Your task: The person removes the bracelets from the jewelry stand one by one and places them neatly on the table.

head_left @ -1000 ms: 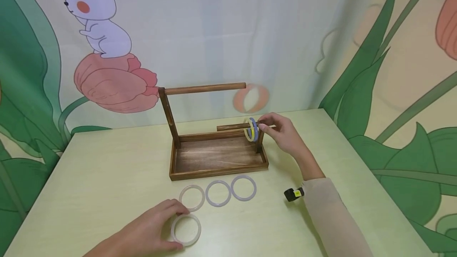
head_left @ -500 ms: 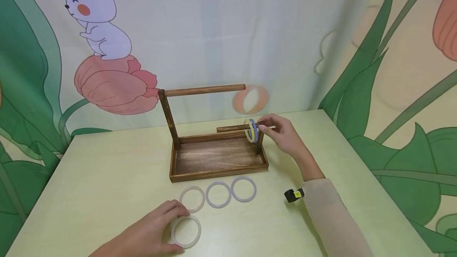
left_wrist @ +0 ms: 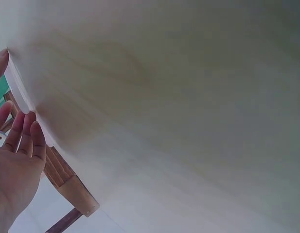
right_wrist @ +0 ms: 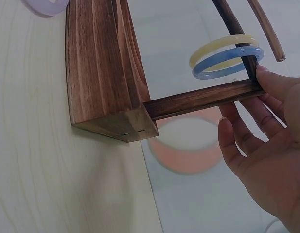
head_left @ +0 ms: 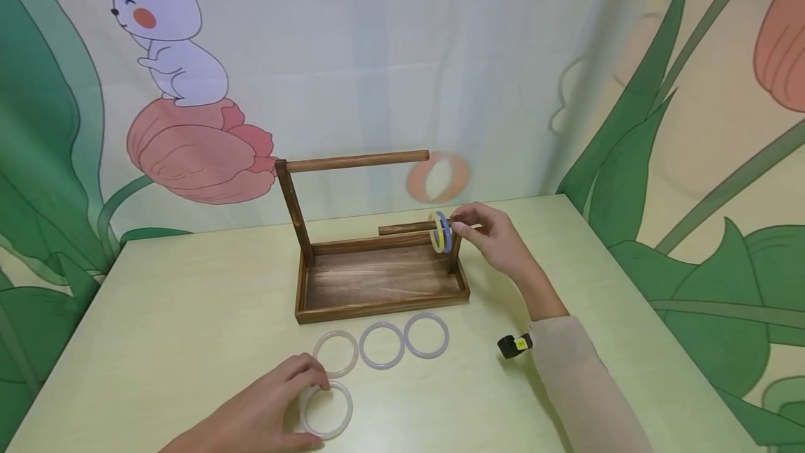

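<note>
Right fingers (head_left: 478, 214) grip wooden stand (head_left: 382, 308) near surface's (head_left: 189, 313) back edge, left fingers (head_left: 307, 376) pinch white bangle (head_left: 349, 410) toward front edge, so brace stand firmly and lift bangle level by rim

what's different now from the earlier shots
The left hand has reached its fingers slightly further over the far rim of the white ring. The right hand stays on the post; the yellow ring and blue ring haven't moved.
</note>
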### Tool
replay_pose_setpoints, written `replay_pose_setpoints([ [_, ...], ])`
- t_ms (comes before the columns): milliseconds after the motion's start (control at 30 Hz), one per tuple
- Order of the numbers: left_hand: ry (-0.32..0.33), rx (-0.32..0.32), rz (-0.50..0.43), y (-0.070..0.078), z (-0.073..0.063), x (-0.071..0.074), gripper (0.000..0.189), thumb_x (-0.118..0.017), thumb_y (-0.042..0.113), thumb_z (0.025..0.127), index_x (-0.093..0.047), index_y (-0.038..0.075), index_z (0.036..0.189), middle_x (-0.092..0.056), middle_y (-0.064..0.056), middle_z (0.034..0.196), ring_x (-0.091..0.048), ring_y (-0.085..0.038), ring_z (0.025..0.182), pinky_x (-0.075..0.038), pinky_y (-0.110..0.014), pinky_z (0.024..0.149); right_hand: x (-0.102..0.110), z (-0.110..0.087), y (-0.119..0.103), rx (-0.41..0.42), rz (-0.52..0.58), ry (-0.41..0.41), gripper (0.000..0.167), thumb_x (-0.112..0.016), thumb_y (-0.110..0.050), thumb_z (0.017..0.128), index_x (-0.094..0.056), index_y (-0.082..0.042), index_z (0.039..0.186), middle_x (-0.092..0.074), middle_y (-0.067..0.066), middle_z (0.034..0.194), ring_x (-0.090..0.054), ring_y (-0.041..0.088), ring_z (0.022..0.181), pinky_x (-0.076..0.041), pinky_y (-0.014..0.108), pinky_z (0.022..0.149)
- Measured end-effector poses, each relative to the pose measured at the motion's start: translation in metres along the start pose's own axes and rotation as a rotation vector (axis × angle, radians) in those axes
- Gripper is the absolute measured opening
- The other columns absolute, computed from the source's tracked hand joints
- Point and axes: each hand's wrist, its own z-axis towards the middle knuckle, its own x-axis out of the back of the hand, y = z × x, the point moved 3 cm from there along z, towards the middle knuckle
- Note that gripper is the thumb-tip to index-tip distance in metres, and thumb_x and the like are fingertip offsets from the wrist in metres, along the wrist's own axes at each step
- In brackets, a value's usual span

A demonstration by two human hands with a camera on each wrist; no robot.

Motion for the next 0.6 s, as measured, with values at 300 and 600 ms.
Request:
replay_pose_setpoints([
  [300,0.012,-0.005,-0.007,-0.001,0.000,0.000,0.061,-0.096,0.044,0.078,-0.061,0.025,0.125,-0.055,0.015,0.130,-0.057,-0.007,0.117,-0.049,-0.017,0.098,0.000,-0.008,-0.027,0.008,0.019,-0.010,0.021,-0.065,-0.007,0.106,-0.067,0.005,0.123,-0.071,0.023,0.112,-0.066,0.042,0.105,-0.053,0.026,0.085],
  [600,0.028,-0.017,0.116,0.007,0.013,0.006,0.061,-0.095,0.052,0.076,-0.064,0.024,0.121,-0.056,0.020,0.124,-0.057,-0.003,0.111,-0.053,-0.025,0.094,0.000,-0.009,-0.029,0.002,0.030,-0.018,0.021,-0.064,-0.006,0.107,-0.066,0.007,0.123,-0.071,0.023,0.113,-0.064,0.048,0.108,-0.053,0.027,0.087],
])
